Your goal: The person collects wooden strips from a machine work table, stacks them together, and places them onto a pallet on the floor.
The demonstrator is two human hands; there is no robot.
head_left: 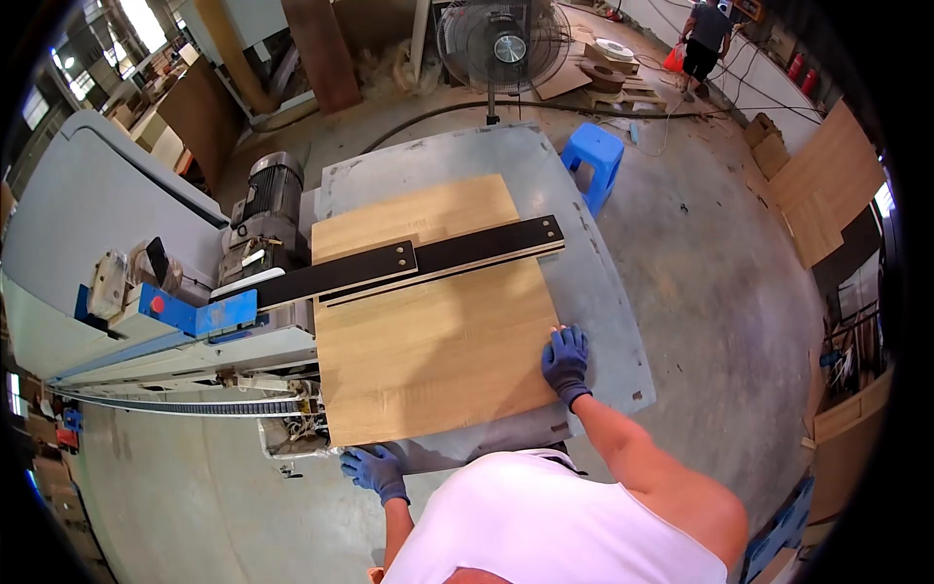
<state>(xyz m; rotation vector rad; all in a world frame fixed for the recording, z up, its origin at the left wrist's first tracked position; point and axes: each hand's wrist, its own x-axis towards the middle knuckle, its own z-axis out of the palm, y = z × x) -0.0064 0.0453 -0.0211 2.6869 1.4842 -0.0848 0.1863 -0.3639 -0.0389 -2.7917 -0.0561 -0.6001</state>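
A light wood-grain board (438,360) lies flat on a grey metal table (603,292), its far part passing beneath two overlapping dark bars (477,245). My right hand (565,366), in a blue-grey glove, rests at the board's right edge with fingers stretched forward. Near the board's front left corner is my left hand (375,472), gloved the same way. Its fingers reach out to the left at the table's front edge, and I see nothing held in them. Whether the left fingertips touch the board, I cannot tell.
A machine with a motor (269,200) and a blue panel with a red button (158,305) stands to the left. Behind the table is a fan (506,49); a blue stool (593,161) stands at its far right. Another person (706,44) is far back.
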